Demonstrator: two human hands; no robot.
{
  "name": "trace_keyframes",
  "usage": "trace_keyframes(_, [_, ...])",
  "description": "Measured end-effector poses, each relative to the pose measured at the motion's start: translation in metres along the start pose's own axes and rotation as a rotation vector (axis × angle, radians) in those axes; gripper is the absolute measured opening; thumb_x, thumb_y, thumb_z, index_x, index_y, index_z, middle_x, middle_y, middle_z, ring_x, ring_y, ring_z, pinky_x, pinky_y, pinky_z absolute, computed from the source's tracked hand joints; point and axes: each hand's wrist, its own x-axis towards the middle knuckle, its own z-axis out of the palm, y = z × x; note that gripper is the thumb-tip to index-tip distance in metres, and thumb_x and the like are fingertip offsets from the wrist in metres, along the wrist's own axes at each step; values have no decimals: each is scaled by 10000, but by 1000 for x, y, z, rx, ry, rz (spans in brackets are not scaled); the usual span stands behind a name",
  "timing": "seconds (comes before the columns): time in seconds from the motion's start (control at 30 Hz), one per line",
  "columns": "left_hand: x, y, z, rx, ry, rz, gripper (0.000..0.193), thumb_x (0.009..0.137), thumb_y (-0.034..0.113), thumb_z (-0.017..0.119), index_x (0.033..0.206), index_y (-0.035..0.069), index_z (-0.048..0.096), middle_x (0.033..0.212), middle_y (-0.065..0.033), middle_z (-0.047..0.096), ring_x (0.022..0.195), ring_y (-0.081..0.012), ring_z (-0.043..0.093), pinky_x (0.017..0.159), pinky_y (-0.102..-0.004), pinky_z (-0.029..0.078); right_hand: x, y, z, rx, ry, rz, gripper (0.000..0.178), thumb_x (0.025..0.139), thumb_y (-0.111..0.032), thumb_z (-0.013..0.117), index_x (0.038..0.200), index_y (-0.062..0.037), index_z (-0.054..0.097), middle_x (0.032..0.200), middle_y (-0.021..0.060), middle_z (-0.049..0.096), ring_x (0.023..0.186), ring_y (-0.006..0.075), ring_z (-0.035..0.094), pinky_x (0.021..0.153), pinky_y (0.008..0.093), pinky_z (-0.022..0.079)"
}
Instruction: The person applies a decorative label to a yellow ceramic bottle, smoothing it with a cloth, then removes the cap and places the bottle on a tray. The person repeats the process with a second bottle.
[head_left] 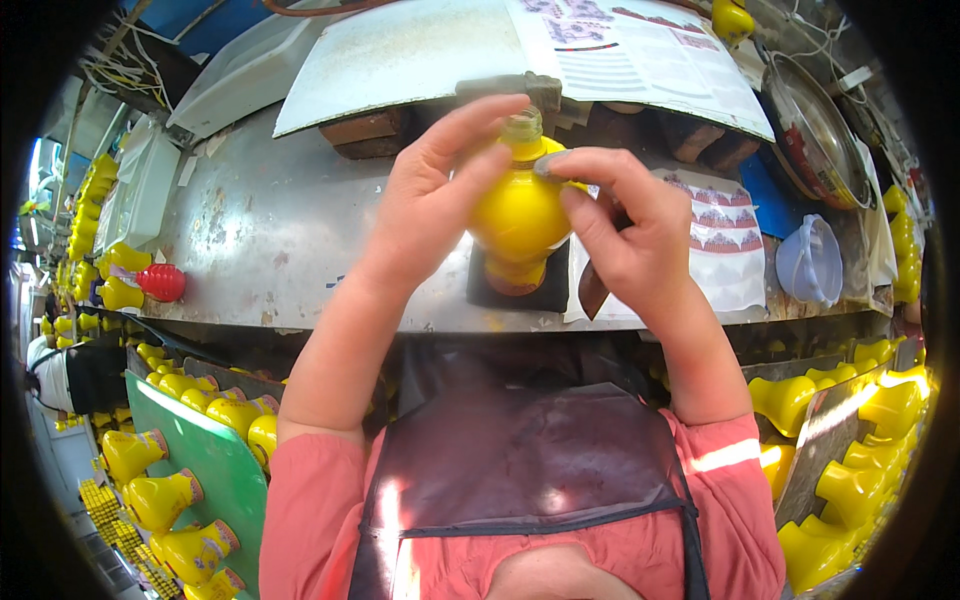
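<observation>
Left hand [435,190] and right hand [625,235] grip yellow bottle [518,215]

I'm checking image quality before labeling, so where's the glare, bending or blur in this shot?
Head view: fisheye bends the metal bench edge into an arc, with black corners; bright glare streaks on the dark apron and on the yellow pieces lower right; the yellow bottle between left hand and right hand is sharp.

shirt: coral-pink, short slvs [310,500] | apron [520,450]: dk, glossy | forearms bare
</observation>
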Motion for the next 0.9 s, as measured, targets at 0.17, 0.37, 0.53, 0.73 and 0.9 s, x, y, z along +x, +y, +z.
trace_keyframes(0.17, [-4,-6,-1,-80,-14,-13,506,1020,58,611,1516,59,514,1367,-134,655,1242,-192,628,1080,-346,499,12,8,0,134,73,150,185,899,-40,691,1079,-59,727,855,14,735,562,38,545,533,245,438])
trace_keyframes(0.37, [-7,-3,1,-84,33,-65,474,986,92,657,1456,83,600,1351,-106,665,1225,-155,613,1065,-317,487,27,12,-7,261,-37,319,324,881,-130,761,1178,-15,699,962,27,704,727,33,595,634,205,474])
trace_keyframes(0.53, [-10,-5,3,-78,34,-59,465,987,101,658,1449,79,608,1365,-102,661,1235,-145,604,1064,-312,484,33,14,-10,200,-138,300,353,901,-65,767,1229,-2,654,1018,39,711,768,25,651,663,176,521])
trace_keyframes(0.73, [-4,-6,0,142,34,133,424,970,68,636,1391,116,655,1256,-90,698,1162,-209,645,1050,-349,488,33,14,-2,240,-37,332,310,846,-153,810,1123,-40,727,826,-21,694,636,17,547,574,209,445])
trace_keyframes(0.9, [11,-4,-5,435,37,384,239,959,53,636,1182,73,721,1141,-80,708,1093,-242,643,1002,-362,494,7,-1,6,-125,100,77,193,907,-16,748,1097,-14,714,767,24,705,481,16,547,452,210,405])
